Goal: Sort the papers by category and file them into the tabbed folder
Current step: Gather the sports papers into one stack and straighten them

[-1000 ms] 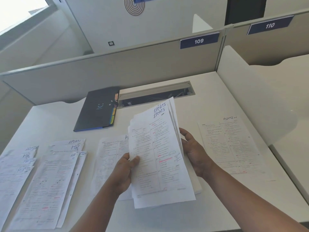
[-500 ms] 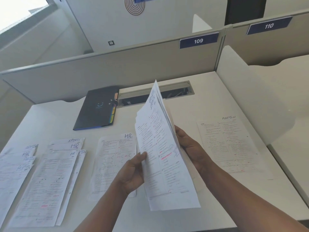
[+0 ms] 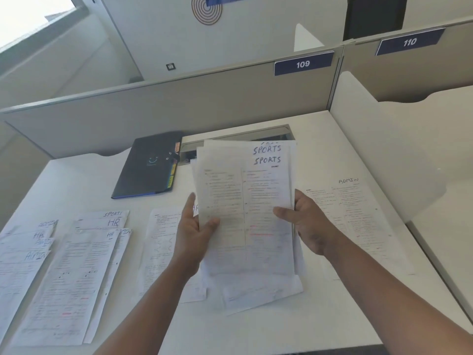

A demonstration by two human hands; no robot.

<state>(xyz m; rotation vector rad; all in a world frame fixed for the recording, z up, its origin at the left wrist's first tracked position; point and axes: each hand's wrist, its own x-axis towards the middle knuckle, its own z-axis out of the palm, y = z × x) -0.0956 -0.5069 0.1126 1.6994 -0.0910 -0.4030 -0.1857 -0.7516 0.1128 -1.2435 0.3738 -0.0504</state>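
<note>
Sorting stage: we judge the job to be mid-way, with piles forming but nothing filed yet
Far-left papers: we see a mixed spread with ADMIN and HR headings overlapping, not yet separated
Next papers: a fan of sheets marked SPORTS, HR and ADMIN lies just beside that spread, so these categories are unsorted as well
Tabbed folder: we find the dark folder shut and flat at the back of the desk, coloured tabs along its right edge, well apart from both hands
HR sheet: a page lies flat, partly under our left arm
Left hand: our left hand grips the left edge of the stack, thumb on the front
SPORTS stack: we hold the bundle raised over the desk, edges uneven, two SPORTS headings showing
Right hand: our right hand holds the right edge, thumb across the front
ADMIN sheet: one page lies flat, alone, to the right
Left to do: we reckon the left piles need splitting, then every group goes into the folder
Surface: a white desk with a cable slot at the rear
Room: grey partitions carry the plates 109 and 110; a pale wall stands behind
</note>
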